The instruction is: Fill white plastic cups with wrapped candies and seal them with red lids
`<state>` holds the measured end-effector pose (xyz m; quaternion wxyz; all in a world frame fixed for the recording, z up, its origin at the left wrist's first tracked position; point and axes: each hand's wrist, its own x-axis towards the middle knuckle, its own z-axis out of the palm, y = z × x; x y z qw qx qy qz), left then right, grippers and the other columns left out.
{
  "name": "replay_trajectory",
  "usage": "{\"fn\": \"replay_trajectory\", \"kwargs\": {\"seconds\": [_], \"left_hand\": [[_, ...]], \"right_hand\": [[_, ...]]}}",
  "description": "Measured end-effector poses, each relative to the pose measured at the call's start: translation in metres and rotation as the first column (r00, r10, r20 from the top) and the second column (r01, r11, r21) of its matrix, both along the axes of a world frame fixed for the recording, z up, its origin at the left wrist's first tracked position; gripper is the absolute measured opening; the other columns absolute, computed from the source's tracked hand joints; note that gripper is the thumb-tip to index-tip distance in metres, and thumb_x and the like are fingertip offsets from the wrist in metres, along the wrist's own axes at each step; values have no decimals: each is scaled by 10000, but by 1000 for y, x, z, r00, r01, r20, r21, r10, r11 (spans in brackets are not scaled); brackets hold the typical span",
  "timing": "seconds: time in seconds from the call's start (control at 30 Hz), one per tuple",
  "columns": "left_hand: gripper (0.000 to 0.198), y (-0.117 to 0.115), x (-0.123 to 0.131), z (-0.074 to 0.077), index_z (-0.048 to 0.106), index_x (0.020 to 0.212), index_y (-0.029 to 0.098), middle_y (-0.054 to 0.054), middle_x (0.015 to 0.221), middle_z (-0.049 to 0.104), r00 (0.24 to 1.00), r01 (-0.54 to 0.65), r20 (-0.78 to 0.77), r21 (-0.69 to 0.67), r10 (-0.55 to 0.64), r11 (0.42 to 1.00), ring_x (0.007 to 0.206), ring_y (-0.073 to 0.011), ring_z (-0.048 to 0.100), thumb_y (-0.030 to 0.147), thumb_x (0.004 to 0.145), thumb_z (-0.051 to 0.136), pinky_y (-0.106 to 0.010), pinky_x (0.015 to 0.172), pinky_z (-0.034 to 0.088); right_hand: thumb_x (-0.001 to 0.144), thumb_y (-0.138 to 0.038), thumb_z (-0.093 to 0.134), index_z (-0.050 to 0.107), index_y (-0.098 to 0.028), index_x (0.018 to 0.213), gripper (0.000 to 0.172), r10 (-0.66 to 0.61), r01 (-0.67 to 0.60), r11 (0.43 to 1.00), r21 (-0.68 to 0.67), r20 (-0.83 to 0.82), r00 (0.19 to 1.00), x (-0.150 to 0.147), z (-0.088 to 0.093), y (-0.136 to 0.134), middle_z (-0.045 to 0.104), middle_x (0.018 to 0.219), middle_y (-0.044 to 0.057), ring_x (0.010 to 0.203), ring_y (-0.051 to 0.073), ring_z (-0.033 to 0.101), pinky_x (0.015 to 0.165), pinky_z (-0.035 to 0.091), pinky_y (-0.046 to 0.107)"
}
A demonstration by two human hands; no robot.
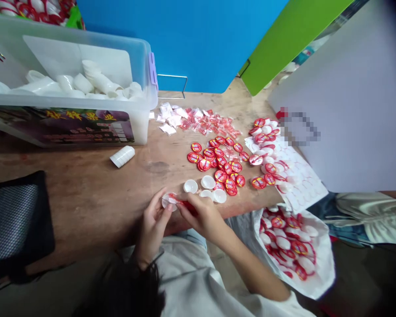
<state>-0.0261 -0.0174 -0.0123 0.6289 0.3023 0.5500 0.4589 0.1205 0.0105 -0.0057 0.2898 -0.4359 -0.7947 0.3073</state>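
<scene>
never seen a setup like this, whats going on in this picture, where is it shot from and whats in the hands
There's no machine here. These are a person's two bare hands, filmed by one camera worn on their head, looking forward and down, so you see roughly what they see.

On the wooden table stands a clear plastic tub of white plastic cups, with a short stack of cups beside it. Further along lie small packets, round red-and-white discs and white caps.

The left hand holds a round white cap. The right hand pinches a red piece at it, though the fingers hide exactly what that piece is.
</scene>
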Motion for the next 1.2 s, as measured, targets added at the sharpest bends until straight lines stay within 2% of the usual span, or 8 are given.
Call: {"fn": "replay_trajectory", "kwargs": {"seconds": [0.23,0.47,0.63,0.73,0.83,0.97,1.07,1.2], "left_hand": [[498,-5,6,1,568,1194,114,-120,1170,652,998,9,-55,-4,-9,1000,1058,-211,618,421,804,612,-261,884,496],[323,0,14,8,632,1024,124,-84,1015,709,998,11,-65,45,-8,999,917,-158,662,326,774,658,-202,795,511],[273,3,16,2,635,941,126,-60,891,727,998,-59,-36,6,59,998,794,-127,665,310,746,685,-169,704,506],[262,3,17,1,640,912,119,-67,871,732,998,-50,-40,-13,50,999,786,-129,667,293,726,700,-168,701,503],[251,2,17,3,641,887,115,-71,840,733,999,-32,-23,-33,32,999,760,-144,673,278,708,708,-186,677,513],[257,2,18,6,636,873,116,-78,824,733,1000,-23,-12,-106,21,994,671,-155,668,275,686,716,-213,591,521],[268,3,20,5,652,889,106,-87,832,734,998,-26,-52,-103,21,994,695,-164,678,270,686,715,-216,622,526],[369,0,26,4,673,1007,89,-119,944,729,997,-5,-80,-93,-2,996,844,-208,690,311,715,704,-227,690,542]], "right_hand": [[899,-180,493,643,-188,908,150,36,-40,998,-40,-88,995,6,-4,-5,631,724,30,665,138,575,628,434,238],[889,-208,516,561,-197,1041,159,-241,251,964,83,-114,964,1,-17,-30,646,764,37,635,140,592,584,462,240],[892,-266,513,503,-217,1025,142,-432,375,901,-216,-385,816,7,-16,-42,619,812,17,716,136,597,641,480,245],[924,-318,417,563,-209,1043,217,-466,239,848,-472,-453,760,15,-16,-40,620,939,48,826,157,595,724,491,283],[896,-321,467,544,-240,1214,337,-385,49,819,-572,-483,786,21,-14,-41,602,1118,60,988,190,586,836,497,333],[869,-267,560,442,-278,1342,488,-295,26,863,-505,-462,836,16,-10,-53,522,1292,73,1172,203,521,949,475,346],[836,-229,624,426,-286,1327,533,-405,226,891,-394,-462,789,3,-15,-65,586,1211,71,1032,177,608,856,534,308],[793,-203,678,549,-246,1204,433,-527,527,843,-110,-369,766,-11,-27,-69,634,1146,72,1066,206,599,921,516,357]]}}
